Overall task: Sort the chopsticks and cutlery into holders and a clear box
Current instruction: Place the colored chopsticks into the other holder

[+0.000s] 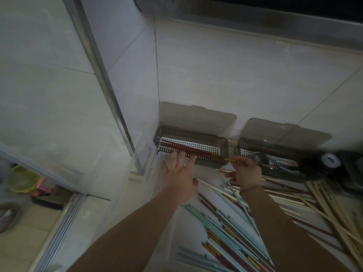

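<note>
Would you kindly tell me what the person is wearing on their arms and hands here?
Both forearms are bare, with no sleeves in view. The left hand shows no glove, ring or watch. The right hand is also ungloved; a thin reddish band circles its wrist. Nothing else is worn that the dim picture shows.

Dark red chopsticks point(188, 150) lying lengthwise in open smoky holder point(222, 154), pale chopsticks point(294, 203) heaped nearby
</note>
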Demonstrator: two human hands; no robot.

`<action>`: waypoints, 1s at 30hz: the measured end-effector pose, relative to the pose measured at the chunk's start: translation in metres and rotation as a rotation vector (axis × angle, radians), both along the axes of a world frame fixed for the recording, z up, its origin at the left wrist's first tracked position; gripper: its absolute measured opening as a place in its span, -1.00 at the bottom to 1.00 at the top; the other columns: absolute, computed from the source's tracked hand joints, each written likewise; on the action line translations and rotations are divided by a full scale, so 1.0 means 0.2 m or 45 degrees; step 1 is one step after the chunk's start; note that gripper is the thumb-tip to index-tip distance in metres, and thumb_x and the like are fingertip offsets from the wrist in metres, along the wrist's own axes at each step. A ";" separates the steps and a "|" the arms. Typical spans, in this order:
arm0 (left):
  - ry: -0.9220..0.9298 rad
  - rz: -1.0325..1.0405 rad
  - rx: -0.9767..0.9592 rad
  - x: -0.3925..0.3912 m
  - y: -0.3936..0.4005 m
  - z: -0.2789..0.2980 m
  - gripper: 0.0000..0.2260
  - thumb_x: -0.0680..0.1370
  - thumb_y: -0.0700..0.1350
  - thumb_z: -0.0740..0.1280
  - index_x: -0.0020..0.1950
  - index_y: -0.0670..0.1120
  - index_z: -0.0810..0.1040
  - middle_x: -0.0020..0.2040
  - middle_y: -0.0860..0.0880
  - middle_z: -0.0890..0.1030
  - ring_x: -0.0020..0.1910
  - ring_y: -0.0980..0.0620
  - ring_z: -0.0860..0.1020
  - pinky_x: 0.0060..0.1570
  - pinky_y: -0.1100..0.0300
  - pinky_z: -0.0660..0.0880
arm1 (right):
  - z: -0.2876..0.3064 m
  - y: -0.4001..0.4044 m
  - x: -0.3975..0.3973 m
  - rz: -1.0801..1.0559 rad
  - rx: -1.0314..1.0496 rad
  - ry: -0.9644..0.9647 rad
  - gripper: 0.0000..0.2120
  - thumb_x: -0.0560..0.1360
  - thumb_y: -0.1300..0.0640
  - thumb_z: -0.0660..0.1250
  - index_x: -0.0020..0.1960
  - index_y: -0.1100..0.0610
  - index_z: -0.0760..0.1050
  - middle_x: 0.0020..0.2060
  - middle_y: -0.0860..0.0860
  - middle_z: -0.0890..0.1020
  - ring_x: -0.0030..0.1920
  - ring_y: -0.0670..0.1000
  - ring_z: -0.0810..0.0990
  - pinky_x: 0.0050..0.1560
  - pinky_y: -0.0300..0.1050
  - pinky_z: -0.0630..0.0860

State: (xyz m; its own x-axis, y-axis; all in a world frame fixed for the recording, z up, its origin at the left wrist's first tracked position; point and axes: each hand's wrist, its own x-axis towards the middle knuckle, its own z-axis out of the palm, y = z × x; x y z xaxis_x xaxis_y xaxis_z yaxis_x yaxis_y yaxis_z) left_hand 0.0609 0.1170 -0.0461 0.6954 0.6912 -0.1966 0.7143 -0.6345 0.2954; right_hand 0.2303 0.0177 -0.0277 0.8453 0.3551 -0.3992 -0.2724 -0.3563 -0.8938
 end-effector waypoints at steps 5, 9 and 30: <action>-0.004 0.009 0.011 0.00 -0.01 0.00 -0.31 0.54 0.15 0.25 0.59 0.15 -0.01 0.60 -0.02 -0.06 0.57 -0.12 -0.20 0.50 -0.28 -0.09 | 0.01 -0.06 0.05 -0.006 0.086 0.106 -0.92 0.52 0.28 0.32 0.00 0.18 0.56 -0.18 0.13 0.66 -0.38 0.07 0.64 -0.41 -0.14 0.53; 0.003 0.001 0.007 0.00 0.00 0.00 -0.31 0.55 0.14 0.25 0.59 0.16 -0.03 0.60 -0.02 -0.06 0.57 -0.13 -0.20 0.50 -0.28 -0.10 | 0.01 -0.04 0.05 -0.065 0.183 0.131 -0.91 0.55 0.35 0.28 0.03 0.28 0.52 -0.25 0.16 0.63 -0.44 -0.02 0.65 -0.44 -0.21 0.55; 0.022 0.011 -0.006 0.01 -0.01 0.00 -0.33 0.56 0.14 0.25 0.59 0.13 0.00 0.61 -0.03 -0.05 0.58 -0.14 -0.18 0.50 -0.26 -0.07 | -0.02 -0.65 -0.38 1.609 -0.139 -1.369 -0.91 0.54 -0.02 0.26 -0.01 -0.09 0.53 -0.20 -0.14 0.57 -0.27 -0.16 0.50 -0.29 -0.24 0.45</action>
